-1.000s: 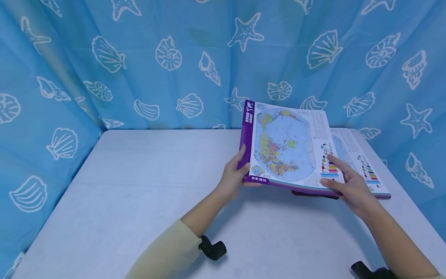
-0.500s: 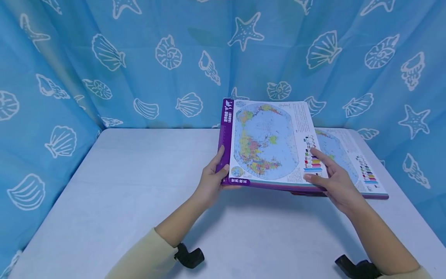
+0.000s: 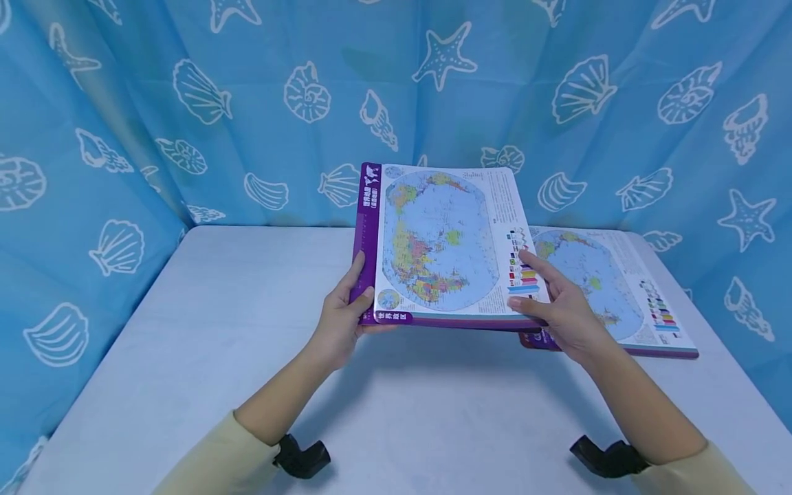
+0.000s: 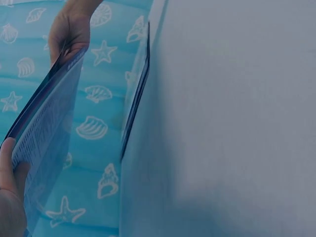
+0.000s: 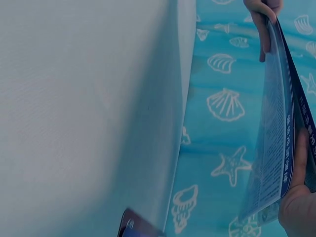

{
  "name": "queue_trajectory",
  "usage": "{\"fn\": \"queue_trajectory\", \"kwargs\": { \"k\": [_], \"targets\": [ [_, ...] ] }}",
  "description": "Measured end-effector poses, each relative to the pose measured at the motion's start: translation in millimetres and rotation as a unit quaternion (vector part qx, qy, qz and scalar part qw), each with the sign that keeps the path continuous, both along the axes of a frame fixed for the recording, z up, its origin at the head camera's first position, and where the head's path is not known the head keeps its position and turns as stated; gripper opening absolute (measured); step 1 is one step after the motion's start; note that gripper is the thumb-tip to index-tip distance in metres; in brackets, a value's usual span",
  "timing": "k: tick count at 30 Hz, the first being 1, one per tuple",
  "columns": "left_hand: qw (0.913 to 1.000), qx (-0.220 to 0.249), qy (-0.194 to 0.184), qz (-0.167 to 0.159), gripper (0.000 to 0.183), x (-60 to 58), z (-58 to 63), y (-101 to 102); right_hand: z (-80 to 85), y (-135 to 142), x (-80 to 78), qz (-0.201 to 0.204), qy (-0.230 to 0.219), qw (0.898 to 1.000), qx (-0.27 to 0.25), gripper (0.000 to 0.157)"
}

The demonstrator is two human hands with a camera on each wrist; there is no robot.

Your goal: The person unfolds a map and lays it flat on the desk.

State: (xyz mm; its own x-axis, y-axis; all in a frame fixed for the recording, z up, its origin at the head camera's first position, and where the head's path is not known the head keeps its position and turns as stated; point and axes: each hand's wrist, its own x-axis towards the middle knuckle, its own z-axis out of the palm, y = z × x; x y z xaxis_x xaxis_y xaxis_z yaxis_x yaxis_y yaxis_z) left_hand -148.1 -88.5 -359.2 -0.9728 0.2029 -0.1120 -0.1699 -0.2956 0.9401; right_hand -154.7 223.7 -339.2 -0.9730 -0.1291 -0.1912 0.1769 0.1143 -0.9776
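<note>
Both hands hold a small stack of purple-edged world map sheets (image 3: 441, 240) above the table in the head view. My left hand (image 3: 339, 309) grips the purple left edge near the lower corner, thumb on top and fingers beneath. At the lower right corner my right hand (image 3: 566, 306) pinches the stack, with thumb and forefinger over the printed face. The right wrist view shows the layers spread apart beside the right hand (image 5: 298, 197). Another world map (image 3: 609, 285) lies on the table to the right, partly hidden by the held stack and right hand.
A white-covered table (image 3: 247, 289) spreads under the hands. Behind it and along its sides hangs a blue curtain (image 3: 346, 62) with white seashells and starfish. A dark reddish corner (image 3: 533, 339) shows under the lying map's left side. Each forearm wears a black camera mount (image 3: 302, 457).
Both hands have carried the held map sheets leftward and slightly up. More of the map lying on the right of the table now shows.
</note>
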Motion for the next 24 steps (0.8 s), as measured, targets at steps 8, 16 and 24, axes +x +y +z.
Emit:
{"fn": "queue_trajectory", "kwargs": {
  "k": [8,16,24],
  "targets": [
    [0.9996,-0.021,-0.004,0.018,0.059,3.4,4.6,-25,0.7,-26,-8.0,0.005,0.003,1.000,0.002,0.082],
    [0.9987,-0.035,-0.010,0.036,0.059,5.7,2.1,-47,-6.5,-47,-14.7,0.030,0.000,0.998,-0.050,0.079],
    [0.9974,-0.051,-0.016,0.048,0.058,11.5,-5.0,-67,-20.2,-67,-20.9,0.043,-0.020,0.996,-0.071,0.079]
  ]
}}
